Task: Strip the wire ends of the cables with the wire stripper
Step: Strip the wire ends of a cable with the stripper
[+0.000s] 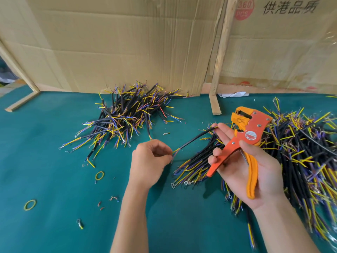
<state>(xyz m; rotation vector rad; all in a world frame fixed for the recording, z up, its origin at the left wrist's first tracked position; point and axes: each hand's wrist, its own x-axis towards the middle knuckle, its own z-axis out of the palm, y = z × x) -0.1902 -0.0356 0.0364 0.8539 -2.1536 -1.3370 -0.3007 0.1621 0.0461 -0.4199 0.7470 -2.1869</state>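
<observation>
Two hands — left hand [149, 161] pinching cable [193, 140], right hand [251, 172] holding wire stripper [244, 139]

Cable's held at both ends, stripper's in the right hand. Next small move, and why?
Probably bring the wire stripper head down to the thin wires the left hand pinches. The right hand holds the tool and the black cable, but nothing sits in the tool's head yet.

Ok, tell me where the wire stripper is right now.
In the head view the orange wire stripper sits right of centre, held in the right hand, its head pointing up, above the heap of cables on the green table.
</observation>
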